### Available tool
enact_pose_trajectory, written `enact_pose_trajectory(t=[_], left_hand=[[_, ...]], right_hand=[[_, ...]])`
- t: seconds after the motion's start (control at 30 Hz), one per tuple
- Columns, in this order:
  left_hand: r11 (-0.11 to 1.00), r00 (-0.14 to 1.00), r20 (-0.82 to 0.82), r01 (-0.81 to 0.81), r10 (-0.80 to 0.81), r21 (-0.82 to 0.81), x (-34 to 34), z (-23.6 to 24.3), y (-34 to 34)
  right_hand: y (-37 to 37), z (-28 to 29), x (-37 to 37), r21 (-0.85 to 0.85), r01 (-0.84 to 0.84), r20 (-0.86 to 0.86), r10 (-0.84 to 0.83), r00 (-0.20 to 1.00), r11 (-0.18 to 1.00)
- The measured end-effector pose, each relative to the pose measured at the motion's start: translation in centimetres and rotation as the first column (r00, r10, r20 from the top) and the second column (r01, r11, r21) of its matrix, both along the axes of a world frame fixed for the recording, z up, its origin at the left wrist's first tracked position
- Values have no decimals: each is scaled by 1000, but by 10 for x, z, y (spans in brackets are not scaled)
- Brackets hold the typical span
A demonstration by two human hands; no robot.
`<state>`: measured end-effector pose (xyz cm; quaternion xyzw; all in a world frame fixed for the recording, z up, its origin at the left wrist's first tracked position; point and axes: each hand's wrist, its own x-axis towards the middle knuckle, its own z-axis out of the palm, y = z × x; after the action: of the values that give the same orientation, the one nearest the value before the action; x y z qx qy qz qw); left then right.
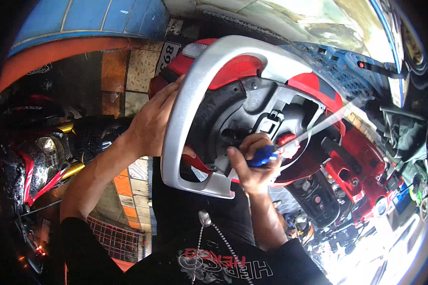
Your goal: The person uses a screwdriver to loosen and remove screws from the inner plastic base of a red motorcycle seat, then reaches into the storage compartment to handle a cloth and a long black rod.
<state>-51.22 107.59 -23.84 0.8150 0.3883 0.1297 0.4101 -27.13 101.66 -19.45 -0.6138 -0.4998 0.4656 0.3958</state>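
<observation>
A scooter or motorcycle tail is in front of me, with a silver grab rail [173, 142] curving around a dark inner tray [216, 114] and red body panels [238, 71]. My left hand [157, 116] lies against the left side of the tail, fingers stretched out and partly hidden by the rail. Its thumb shows inside the rail. My right hand [254, 166] is closed around a blue-handled screwdriver [265, 156] above the tray. A long pale shaft, blurred, runs from it toward the upper right. Beside it are a red cap [286, 139] and a black latch [269, 124].
Another motorcycle [45, 147] stands on the left. Red body parts [361, 166] and a black seat-like part [316, 197] lie to the right. A blue crate [337, 66] sits behind the tail, and a red wire rack [116, 237] is low on the left.
</observation>
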Motion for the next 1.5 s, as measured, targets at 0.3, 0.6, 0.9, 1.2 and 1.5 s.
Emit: enact_pose_trajectory(t=[0.3, 0.6, 0.9, 1.2, 1.5], left_hand=[[989, 994, -29, 111, -109, 96, 2, -10, 2], [965, 968, -107, 240, -229, 105, 47, 12, 36], [967, 967, -190, 201, -170, 158, 47, 15, 19], [960, 973, -193, 169, -127, 224, 44, 14, 9], [866, 931, 55, -358, 362, 348, 8, -33, -89]], right_hand=[[-9, -31, 58, 58, -15, -217, 28, 976, 998], [5, -24, 45, 107, -31, -343, 66, 937, 994], [-15, -45, 47, 1, 159, -719, -110, 686, 987], [-8, -36, 43, 134, 157, -315, -108, 943, 978], [-7, -36, 36, 224, 194, -220, -145, 965, 955]])
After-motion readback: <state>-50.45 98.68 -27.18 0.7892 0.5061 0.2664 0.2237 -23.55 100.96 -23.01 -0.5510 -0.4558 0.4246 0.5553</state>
